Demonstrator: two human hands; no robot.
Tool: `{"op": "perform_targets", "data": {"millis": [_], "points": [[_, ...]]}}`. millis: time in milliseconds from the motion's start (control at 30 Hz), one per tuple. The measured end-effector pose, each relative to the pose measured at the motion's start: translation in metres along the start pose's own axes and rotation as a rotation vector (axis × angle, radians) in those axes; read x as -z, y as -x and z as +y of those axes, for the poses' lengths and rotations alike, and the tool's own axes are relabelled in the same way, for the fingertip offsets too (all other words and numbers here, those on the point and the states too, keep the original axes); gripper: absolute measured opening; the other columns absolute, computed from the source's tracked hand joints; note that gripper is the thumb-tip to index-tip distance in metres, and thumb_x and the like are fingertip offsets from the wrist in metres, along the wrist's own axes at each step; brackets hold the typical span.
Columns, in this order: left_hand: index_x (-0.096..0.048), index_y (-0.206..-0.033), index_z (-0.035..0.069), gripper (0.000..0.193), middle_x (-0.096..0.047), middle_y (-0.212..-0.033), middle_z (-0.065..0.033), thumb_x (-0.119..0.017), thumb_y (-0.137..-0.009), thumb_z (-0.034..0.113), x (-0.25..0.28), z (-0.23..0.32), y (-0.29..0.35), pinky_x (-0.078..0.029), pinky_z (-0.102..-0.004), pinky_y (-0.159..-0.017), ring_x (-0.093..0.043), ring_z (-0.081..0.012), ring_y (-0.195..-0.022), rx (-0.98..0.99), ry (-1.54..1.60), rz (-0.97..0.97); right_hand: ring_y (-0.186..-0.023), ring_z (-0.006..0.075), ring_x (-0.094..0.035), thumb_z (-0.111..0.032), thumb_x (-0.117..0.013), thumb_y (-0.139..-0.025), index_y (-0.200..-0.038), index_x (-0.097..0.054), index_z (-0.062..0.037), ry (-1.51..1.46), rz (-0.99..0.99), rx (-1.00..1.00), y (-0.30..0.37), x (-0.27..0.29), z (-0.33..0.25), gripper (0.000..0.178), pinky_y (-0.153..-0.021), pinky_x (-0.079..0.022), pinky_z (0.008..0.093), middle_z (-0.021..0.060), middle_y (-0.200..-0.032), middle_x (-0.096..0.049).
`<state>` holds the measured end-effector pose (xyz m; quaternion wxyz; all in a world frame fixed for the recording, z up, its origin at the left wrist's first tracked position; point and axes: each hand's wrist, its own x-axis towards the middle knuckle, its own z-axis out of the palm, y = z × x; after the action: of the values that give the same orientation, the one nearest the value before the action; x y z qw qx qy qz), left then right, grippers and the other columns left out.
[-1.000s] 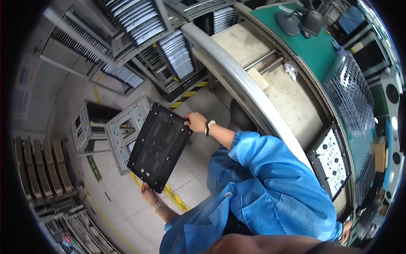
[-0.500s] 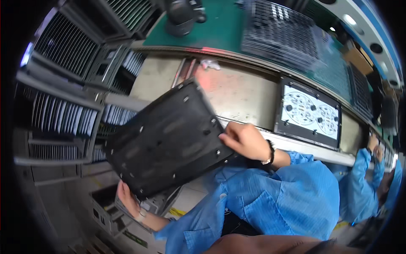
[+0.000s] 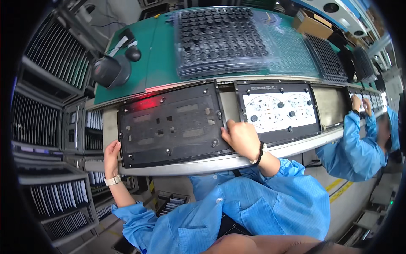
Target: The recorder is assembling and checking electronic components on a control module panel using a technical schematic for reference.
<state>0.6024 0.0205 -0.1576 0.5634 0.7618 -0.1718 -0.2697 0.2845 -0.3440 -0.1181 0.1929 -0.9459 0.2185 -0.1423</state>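
A black rectangular pallet (image 3: 177, 122) with small cut-outs and metal studs lies on the conveyor line in front of me. My left hand (image 3: 112, 154) grips its left edge near the front corner, thumb and fingers closed there. At its right edge my right hand (image 3: 242, 137) is curled, with the fingertips on the frame. Right of it sits a second black pallet (image 3: 277, 89) carrying a white circuit board panel (image 3: 264, 110) with round patterns and several black round parts. A red light glows on the far left part of the first pallet.
Behind the line, a green mat (image 3: 152, 38) bears a clear tray of black round parts (image 3: 220, 38), a black scanner (image 3: 111, 72) and a cardboard box (image 3: 313, 24). Racks of boards (image 3: 59, 197) stand left. A co-worker in blue (image 3: 355, 135) works at far right.
The black pallet, held tilted in the air before, now lies level on the line. Both hands have come with it, and my view has turned leftward.
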Motion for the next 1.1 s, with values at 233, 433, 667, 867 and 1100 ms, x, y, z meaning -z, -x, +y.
{"op": "perform_targets", "data": {"millis": [233,433,667,867,1100], "points": [[-0.061,-0.117,-0.007,0.031,-0.066,-0.104,-0.0021,-0.059,-0.097,0.017,0.013,-0.020,-0.034,-0.043,-0.0227,-0.087,-0.057,-0.0080,-0.094,0.020,-0.020,-0.026,-0.054,0.0365,-0.062,-0.028,-0.061,-0.089,-0.072,-0.054,-0.0014,-0.003,0.006,0.005,0.003,-0.017,0.003,0.032,-0.051,-0.049,0.0460,0.0172,-0.054,-0.058],[-0.063,-0.109,-0.006,0.025,-0.060,-0.093,0.0031,-0.060,-0.096,0.016,0.005,-0.016,-0.043,-0.040,-0.0217,-0.079,-0.050,-0.0064,-0.084,-0.005,-0.105,-0.027,-0.059,0.0300,-0.067,-0.013,-0.057,-0.081,-0.075,-0.061,-0.0030,0.072,-0.020,0.003,0.005,-0.021,0.005,0.012,-0.051,-0.051,0.0409,0.0131,-0.061,-0.063],[-0.062,-0.110,-0.005,0.023,-0.058,-0.091,0.0051,-0.059,-0.097,0.014,-0.014,-0.002,-0.041,-0.038,-0.0193,-0.075,-0.047,-0.0042,-0.081,0.017,-0.118,-0.148,-0.052,0.0308,-0.062,-0.041,-0.063,-0.089,-0.077,-0.054,-0.0016,0.051,0.061,-0.111,0.011,0.022,-0.013,0.042,-0.046,-0.046,0.0389,0.0110,-0.053,-0.056],[-0.060,-0.097,0.000,0.011,-0.047,-0.080,0.0071,-0.058,-0.097,0.011,-0.038,0.015,-0.043,-0.033,-0.0204,-0.066,-0.040,-0.0034,-0.074,0.009,-0.224,-0.151,-0.054,0.0297,-0.062,-0.038,-0.063,-0.090,-0.078,-0.052,-0.0036,0.026,-0.020,-0.031,0.022,0.022,-0.018,0.038,-0.046,-0.046,0.0390,0.0107,-0.060,-0.059],[-0.053,-0.086,0.006,0.012,-0.041,-0.076,0.0074,-0.060,-0.096,0.009,-0.058,0.064,-0.051,-0.028,-0.0197,-0.060,-0.036,-0.0022,-0.070,0.049,-0.308,-0.313,-0.063,0.0321,-0.066,-0.035,-0.068,-0.084,-0.078,-0.059,-0.0033,-0.253,-0.082,0.033,0.018,0.003,-0.052,0.033,-0.053,-0.050,0.0410,0.0120,-0.061,-0.062]]}}
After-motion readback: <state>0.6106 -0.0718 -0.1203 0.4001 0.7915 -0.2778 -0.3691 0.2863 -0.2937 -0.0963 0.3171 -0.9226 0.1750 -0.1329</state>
